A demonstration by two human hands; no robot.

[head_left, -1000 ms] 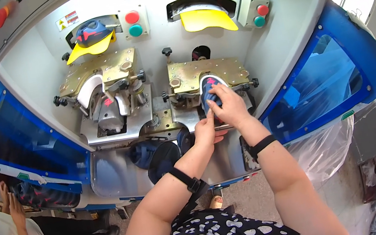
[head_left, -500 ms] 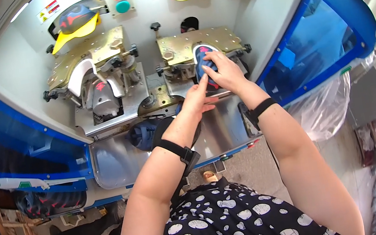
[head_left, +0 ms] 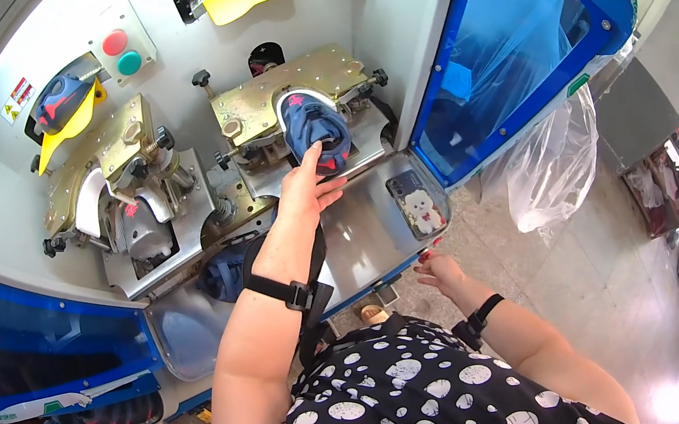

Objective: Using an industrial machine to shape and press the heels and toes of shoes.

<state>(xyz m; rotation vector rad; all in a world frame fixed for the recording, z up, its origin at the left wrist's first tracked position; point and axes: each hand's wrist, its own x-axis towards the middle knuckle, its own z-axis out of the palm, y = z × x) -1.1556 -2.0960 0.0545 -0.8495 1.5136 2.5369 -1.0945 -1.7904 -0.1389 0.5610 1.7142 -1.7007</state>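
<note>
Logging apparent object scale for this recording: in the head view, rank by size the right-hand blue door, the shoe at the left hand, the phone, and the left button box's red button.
Largest to smallest:
1. Right-hand blue door
2. Shoe
3. Phone
4. Red button

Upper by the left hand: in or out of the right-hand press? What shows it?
In: the upper sits at the front of the brass plate, left hand against it.

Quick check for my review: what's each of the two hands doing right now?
Left hand: open, index fingertip at the navy shoe, not gripping it.
Right hand: partly curled near the metal tray; grip can't be told.
</note>
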